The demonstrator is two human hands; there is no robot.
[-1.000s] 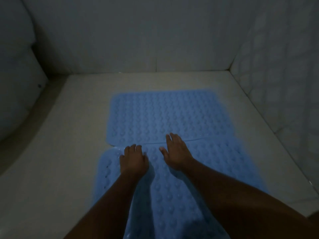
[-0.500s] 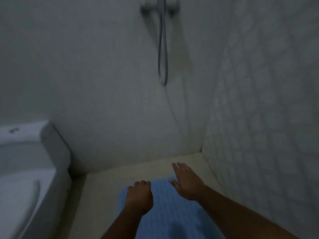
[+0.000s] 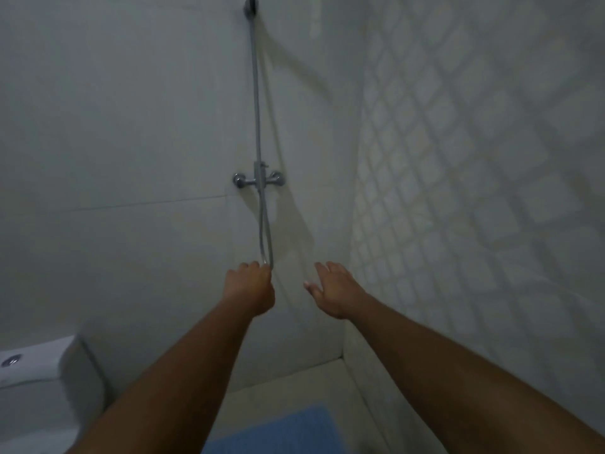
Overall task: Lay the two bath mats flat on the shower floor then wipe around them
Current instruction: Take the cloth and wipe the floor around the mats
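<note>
Only a strip of one blue studded bath mat (image 3: 278, 430) shows at the bottom edge, lying on the pale shower floor (image 3: 294, 385). The other mat is out of frame. Both my arms are raised in front of the back wall, well above the mat. My left hand (image 3: 250, 286) has its fingers curled into a fist, and its knuckles sit right at the bottom of the shower hose loop (image 3: 265, 244). Whether it touches the hose I cannot tell. My right hand (image 3: 334, 288) is open with relaxed fingers and holds nothing.
A chrome shower mixer (image 3: 258, 180) is mounted on the back wall, with a hose running up from it. A wall of small square tiles (image 3: 474, 191) closes the right side. A white toilet cistern (image 3: 39, 381) stands at the lower left.
My view has swung up from the floor to the wall. Both hands left the mats and rose to about the height of the hose loop.
</note>
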